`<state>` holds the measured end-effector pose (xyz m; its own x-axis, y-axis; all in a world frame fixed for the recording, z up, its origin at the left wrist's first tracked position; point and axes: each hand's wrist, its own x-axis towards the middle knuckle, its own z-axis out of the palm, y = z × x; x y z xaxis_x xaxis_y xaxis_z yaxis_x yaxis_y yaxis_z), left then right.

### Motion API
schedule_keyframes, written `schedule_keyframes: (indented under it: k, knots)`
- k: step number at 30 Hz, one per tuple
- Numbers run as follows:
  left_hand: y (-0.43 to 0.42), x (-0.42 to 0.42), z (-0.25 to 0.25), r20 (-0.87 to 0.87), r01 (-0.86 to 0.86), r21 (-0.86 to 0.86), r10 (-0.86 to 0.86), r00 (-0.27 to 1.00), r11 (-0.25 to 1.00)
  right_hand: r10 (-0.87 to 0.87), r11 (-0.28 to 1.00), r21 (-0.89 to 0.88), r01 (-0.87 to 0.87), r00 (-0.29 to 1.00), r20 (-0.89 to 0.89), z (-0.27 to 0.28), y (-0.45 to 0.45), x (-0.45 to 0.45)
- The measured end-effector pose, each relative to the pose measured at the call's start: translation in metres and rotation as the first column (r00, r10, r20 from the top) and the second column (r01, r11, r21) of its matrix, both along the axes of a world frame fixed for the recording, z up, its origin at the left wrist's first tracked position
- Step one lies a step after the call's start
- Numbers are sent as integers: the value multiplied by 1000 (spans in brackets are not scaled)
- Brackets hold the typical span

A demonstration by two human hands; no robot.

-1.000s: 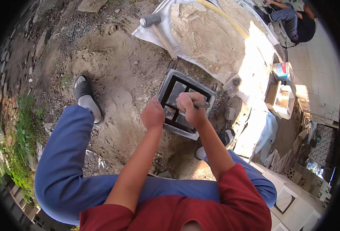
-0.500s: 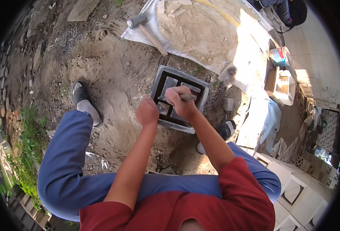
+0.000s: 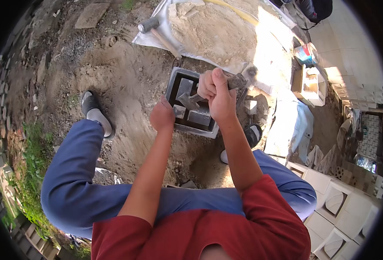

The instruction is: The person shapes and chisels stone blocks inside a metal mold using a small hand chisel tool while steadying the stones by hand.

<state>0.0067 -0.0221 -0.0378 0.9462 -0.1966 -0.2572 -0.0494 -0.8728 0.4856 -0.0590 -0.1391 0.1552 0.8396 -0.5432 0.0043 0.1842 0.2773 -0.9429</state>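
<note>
A square grey metal mould [image 3: 195, 129] with dark inner channels and flat blocks inside lies on the dirt between my feet. My left hand [image 3: 162, 114] is closed at the mould's left edge; whether it grips the rim or something else is hidden. Above the mould's right part, my right hand [image 3: 217, 92] is wrapped round a trowel-like metal tool [image 3: 189, 100]. The tool's flat blade points down left over the blocks, and its thick end sticks out to the right of my fist.
Beyond the mould, a mallet [image 3: 162, 40] lies at the edge of a white sheet [image 3: 144, 38] bearing a sandy heap [image 3: 213, 34]. To the right are a bucket [image 3: 306, 54], a pale hollow block [image 3: 313, 86] and stacked pale blocks [image 3: 336, 200]. Another person is partly visible at top right.
My right hand has risen and moved right from the mould's middle, showing the tool's blade and more blocks. The view has shifted, and the other person is less visible.
</note>
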Motion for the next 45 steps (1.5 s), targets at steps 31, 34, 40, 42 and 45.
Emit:
schedule_keyframes:
  k: [31, 34, 40, 42, 45]
  knots:
    - [4, -2, -6, 46, -6, -61, 9, 999, 998, -502, 862, -190, 470, 843, -191, -13, 46, 4]
    - [3, -2, -6, 55, -5, -74, 9, 998, 997, -497, 867, -160, 472, 843, -205, -30, 49, 5]
    - [5, 0, -8, 41, 3, -62, 0, 999, 998, -239, 880, -463, 103, 939, -246, -61, 41, -18]
    - [5, 0, -9, 32, 21, -61, -19, 999, 998, -45, 892, -442, -92, 956, -289, -67, 29, -27]
    - [6, 0, -8, 10, 18, -67, -18, 1000, 998, 217, 872, -380, -309, 939, -267, -71, 11, -32]
